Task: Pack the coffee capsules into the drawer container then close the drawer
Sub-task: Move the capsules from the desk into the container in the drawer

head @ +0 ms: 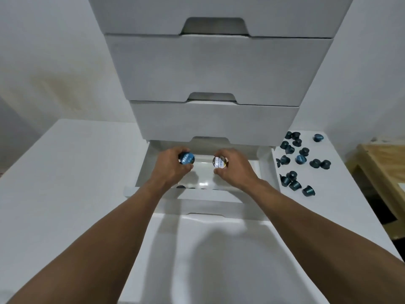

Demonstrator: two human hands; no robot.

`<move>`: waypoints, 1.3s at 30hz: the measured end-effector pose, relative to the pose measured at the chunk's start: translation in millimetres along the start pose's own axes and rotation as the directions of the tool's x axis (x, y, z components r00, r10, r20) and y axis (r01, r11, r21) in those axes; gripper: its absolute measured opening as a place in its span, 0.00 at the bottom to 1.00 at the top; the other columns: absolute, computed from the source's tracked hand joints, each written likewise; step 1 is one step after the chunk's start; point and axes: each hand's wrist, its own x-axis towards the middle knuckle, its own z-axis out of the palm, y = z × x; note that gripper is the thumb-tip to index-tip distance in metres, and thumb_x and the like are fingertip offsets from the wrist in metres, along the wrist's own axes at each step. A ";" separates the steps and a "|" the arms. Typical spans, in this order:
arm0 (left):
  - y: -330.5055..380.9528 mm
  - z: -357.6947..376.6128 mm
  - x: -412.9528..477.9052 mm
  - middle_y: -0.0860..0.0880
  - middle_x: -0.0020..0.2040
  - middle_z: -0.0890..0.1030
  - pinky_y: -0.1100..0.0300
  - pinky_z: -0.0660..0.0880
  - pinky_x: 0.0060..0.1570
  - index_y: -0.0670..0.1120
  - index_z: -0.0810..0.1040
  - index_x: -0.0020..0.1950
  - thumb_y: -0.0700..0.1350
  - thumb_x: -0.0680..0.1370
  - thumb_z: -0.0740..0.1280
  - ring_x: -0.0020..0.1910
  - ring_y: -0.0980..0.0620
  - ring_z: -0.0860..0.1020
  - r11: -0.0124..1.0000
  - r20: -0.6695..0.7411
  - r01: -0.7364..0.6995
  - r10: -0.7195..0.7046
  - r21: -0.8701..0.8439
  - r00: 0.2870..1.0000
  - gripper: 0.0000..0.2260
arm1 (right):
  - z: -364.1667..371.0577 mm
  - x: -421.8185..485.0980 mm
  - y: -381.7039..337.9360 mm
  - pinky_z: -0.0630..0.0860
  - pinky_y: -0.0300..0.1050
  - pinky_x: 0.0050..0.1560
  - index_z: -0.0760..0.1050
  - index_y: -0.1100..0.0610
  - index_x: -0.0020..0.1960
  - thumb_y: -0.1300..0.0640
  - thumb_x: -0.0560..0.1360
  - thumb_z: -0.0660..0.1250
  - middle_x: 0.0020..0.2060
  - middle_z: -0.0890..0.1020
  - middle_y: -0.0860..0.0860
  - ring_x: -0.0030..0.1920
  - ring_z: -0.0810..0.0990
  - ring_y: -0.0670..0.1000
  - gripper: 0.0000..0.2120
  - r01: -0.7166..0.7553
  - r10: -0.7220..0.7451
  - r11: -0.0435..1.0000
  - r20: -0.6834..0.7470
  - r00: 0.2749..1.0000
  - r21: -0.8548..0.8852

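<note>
Two capsules in transit: left hand (173,165) pinches blue-lidded capsule (186,158), right hand (234,166) pinches pale-lidded capsule (220,163), lids up over open drawer (266,160), likely for upright seating.

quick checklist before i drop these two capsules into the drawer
1. Grip of left hand on the blue-lidded capsule: ok.
2. Grip of right hand on the pale-lidded capsule: ok.
3. Both hands over the open drawer: ok.
4. Bare floor under the hands: ok; a few packed capsules lie by the front wall.
5. All capsules packed: not ok; many loose capsules lie on the table.
6. Whether the lower drawer, also open, gets in the way: cannot tell.
</note>
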 end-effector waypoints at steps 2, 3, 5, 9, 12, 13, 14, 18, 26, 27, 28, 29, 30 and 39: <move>-4.5 6.8 8.3 0.48 0.52 0.81 0.66 0.70 0.50 0.44 0.78 0.59 0.40 0.70 0.74 0.51 0.50 0.79 1.000 0.041 -0.005 0.006 -0.008 0.999 0.18 | 6.1 7.9 9.3 0.66 0.38 0.48 0.78 0.52 0.55 0.59 0.68 0.74 0.49 0.77 0.49 0.50 0.73 0.48 0.17 -0.028 0.028 1.000 0.025 0.999 0.008; -8.3 10.7 12.7 0.47 0.52 0.81 0.63 0.73 0.52 0.43 0.79 0.58 0.39 0.69 0.75 0.50 0.50 0.80 1.000 0.055 -0.013 0.013 -0.006 0.998 0.18 | 10.2 11.1 14.0 0.67 0.37 0.49 0.77 0.51 0.58 0.58 0.68 0.74 0.51 0.77 0.51 0.51 0.74 0.49 0.19 -0.045 0.045 0.999 0.043 0.998 0.005; -18.9 19.8 22.3 0.46 0.53 0.82 0.60 0.75 0.53 0.43 0.80 0.57 0.39 0.68 0.75 0.49 0.49 0.80 0.999 0.077 -0.016 0.014 0.028 0.997 0.18 | 19.5 16.9 23.8 0.67 0.38 0.50 0.77 0.50 0.59 0.57 0.69 0.73 0.53 0.77 0.52 0.53 0.75 0.50 0.19 -0.073 0.073 0.997 0.084 0.994 -0.002; -38.8 37.7 41.9 0.46 0.53 0.82 0.55 0.76 0.56 0.44 0.79 0.57 0.39 0.68 0.76 0.50 0.48 0.80 0.998 0.173 -0.003 -0.007 0.055 0.985 0.19 | 31.4 28.4 39.2 0.68 0.38 0.52 0.76 0.51 0.61 0.57 0.70 0.71 0.54 0.77 0.52 0.55 0.75 0.51 0.20 -0.121 0.124 0.992 0.155 0.980 -0.029; -45.9 53.4 55.6 0.44 0.55 0.81 0.54 0.76 0.57 0.43 0.79 0.58 0.40 0.68 0.76 0.51 0.47 0.79 0.997 0.252 -0.038 0.020 0.068 0.967 0.19 | 33.7 30.7 53.3 0.67 0.38 0.53 0.74 0.55 0.62 0.59 0.70 0.71 0.56 0.78 0.53 0.57 0.75 0.53 0.21 -0.163 0.174 0.984 0.219 0.960 -0.068; -46.7 59.0 59.5 0.45 0.54 0.81 0.56 0.76 0.55 0.44 0.79 0.58 0.41 0.69 0.75 0.51 0.47 0.79 0.994 0.275 -0.062 0.034 0.091 0.961 0.18 | 34.4 30.9 58.5 0.67 0.38 0.53 0.74 0.56 0.62 0.59 0.70 0.71 0.56 0.78 0.53 0.58 0.75 0.54 0.20 -0.161 0.180 0.982 0.244 0.953 -0.095; -46.9 65.1 63.0 0.46 0.53 0.81 0.59 0.75 0.53 0.45 0.79 0.57 0.42 0.69 0.75 0.51 0.47 0.79 0.989 0.300 -0.090 0.051 0.116 0.953 0.17 | 34.4 30.6 63.4 0.68 0.40 0.54 0.75 0.56 0.61 0.58 0.71 0.70 0.57 0.78 0.53 0.58 0.75 0.55 0.19 -0.158 0.185 0.980 0.262 0.947 -0.119; -42.0 91.4 75.0 0.47 0.55 0.81 0.60 0.73 0.55 0.47 0.78 0.59 0.44 0.70 0.73 0.54 0.48 0.77 0.987 0.403 -0.113 0.057 0.116 0.913 0.17 | 26.3 29.1 74.2 0.70 0.43 0.57 0.75 0.57 0.63 0.55 0.74 0.68 0.59 0.79 0.53 0.58 0.76 0.55 0.18 -0.156 0.208 0.970 0.300 0.931 -0.188; -34.6 134.8 80.7 0.46 0.59 0.79 0.61 0.70 0.59 0.47 0.77 0.61 0.43 0.71 0.73 0.58 0.48 0.76 0.986 0.520 -0.139 0.074 0.088 0.851 0.19 | 20.4 25.9 96.4 0.71 0.44 0.58 0.74 0.55 0.64 0.55 0.70 0.73 0.59 0.79 0.53 0.59 0.76 0.55 0.23 -0.145 0.256 0.946 0.394 0.883 -0.290; -34.5 138.1 81.8 0.46 0.59 0.79 0.60 0.70 0.59 0.47 0.77 0.61 0.43 0.71 0.73 0.58 0.48 0.76 0.986 0.529 -0.138 0.069 0.091 0.846 0.19 | 20.0 25.9 97.2 0.72 0.45 0.59 0.74 0.55 0.64 0.55 0.71 0.72 0.59 0.79 0.53 0.59 0.76 0.55 0.22 -0.127 0.246 0.945 0.401 0.883 -0.301; -34.3 140.7 82.7 0.46 0.60 0.79 0.60 0.70 0.59 0.47 0.77 0.61 0.43 0.71 0.73 0.58 0.48 0.76 0.987 0.536 -0.135 0.066 0.091 0.842 0.19 | 20.2 26.0 98.7 0.72 0.46 0.59 0.75 0.55 0.63 0.54 0.71 0.72 0.59 0.79 0.53 0.59 0.76 0.56 0.22 -0.112 0.235 0.946 0.403 0.884 -0.305; -34.3 143.4 83.6 0.46 0.60 0.79 0.61 0.70 0.59 0.46 0.77 0.61 0.43 0.71 0.73 0.59 0.48 0.76 0.986 0.542 -0.137 0.067 0.089 0.837 0.19 | 20.0 25.5 100.2 0.73 0.46 0.58 0.75 0.55 0.63 0.54 0.71 0.72 0.59 0.80 0.53 0.59 0.76 0.56 0.21 -0.106 0.230 0.946 0.405 0.885 -0.306; -34.2 145.8 84.2 0.46 0.60 0.79 0.61 0.69 0.59 0.46 0.77 0.61 0.43 0.71 0.73 0.59 0.48 0.76 0.986 0.548 -0.143 0.072 0.088 0.833 0.19 | 19.8 25.3 101.7 0.73 0.47 0.58 0.75 0.54 0.63 0.53 0.72 0.71 0.59 0.80 0.53 0.59 0.76 0.56 0.21 -0.101 0.227 0.946 0.406 0.885 -0.309; -37.1 158.5 85.0 0.44 0.59 0.79 0.62 0.69 0.55 0.45 0.76 0.61 0.43 0.70 0.73 0.57 0.46 0.76 0.981 0.608 -0.161 0.062 0.109 0.791 0.20 | 19.1 30.1 110.9 0.73 0.49 0.58 0.74 0.53 0.63 0.53 0.71 0.72 0.59 0.79 0.53 0.59 0.76 0.56 0.22 -0.057 0.207 0.945 0.452 0.868 -0.323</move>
